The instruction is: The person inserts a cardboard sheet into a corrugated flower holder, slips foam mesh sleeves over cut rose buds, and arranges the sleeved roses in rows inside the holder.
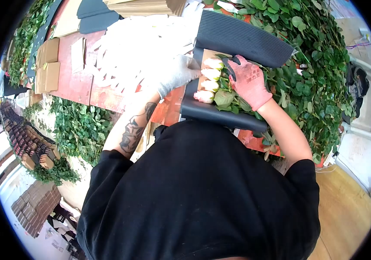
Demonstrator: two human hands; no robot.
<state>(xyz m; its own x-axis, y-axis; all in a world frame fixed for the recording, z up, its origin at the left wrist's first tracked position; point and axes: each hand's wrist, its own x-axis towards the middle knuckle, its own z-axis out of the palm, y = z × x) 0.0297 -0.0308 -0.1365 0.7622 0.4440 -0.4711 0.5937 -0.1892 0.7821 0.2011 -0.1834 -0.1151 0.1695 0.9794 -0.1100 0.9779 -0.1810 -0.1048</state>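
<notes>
Several pale pink and cream roses (210,85) lie in a row, heads to the left, on brown cardboard (208,53) over a black ribbed sheet (237,38). My left hand (179,74), in a light grey glove, is at the left edge of the cardboard beside the rose heads, thumb and fingers apart. My right hand (248,80), in a pink glove with dark fingertips, is over the stems and leaves just right of the heads. Its fingers are bent round the upper stems, which it partly hides. A smooth black flap (220,113) runs along the near side.
Leafy rose stems (302,82) are heaped on the right. White paper pieces (133,47) cover much of the red table (70,89) to the left. Stacked cardboard (148,6) is at the back, with folded brown cardboard (47,65) at far left. More foliage (81,128) hangs below the table.
</notes>
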